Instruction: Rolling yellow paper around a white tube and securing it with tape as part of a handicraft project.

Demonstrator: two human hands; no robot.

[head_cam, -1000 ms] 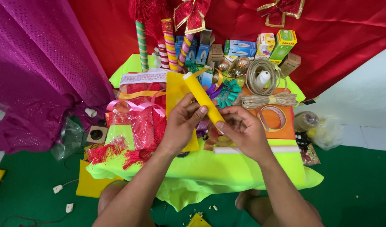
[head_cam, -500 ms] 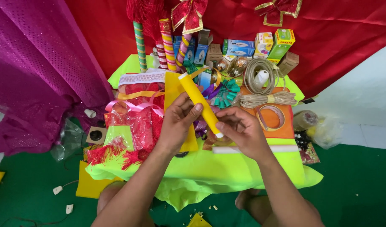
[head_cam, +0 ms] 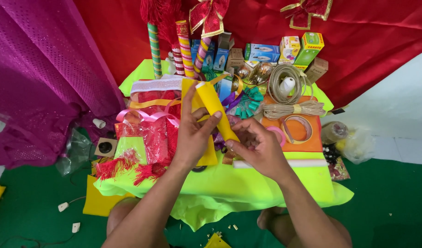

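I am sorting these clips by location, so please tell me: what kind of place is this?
Probably a home or small workshop corner for making festive decorations, worked at floor level. A low table under a lime-green cloth holds ribbons, striped decorated sticks and boxed light bulbs, with red fabric draped behind.

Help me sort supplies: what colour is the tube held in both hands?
The tube is plain yellow, shown best in the head view.

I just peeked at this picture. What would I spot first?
Right in the middle, the left hand and right hand hold a yellow tube tilted over a neon-yellow cloth. Behind it stand striped sticks against a red curtain, with a glittery purple cloth at the left.
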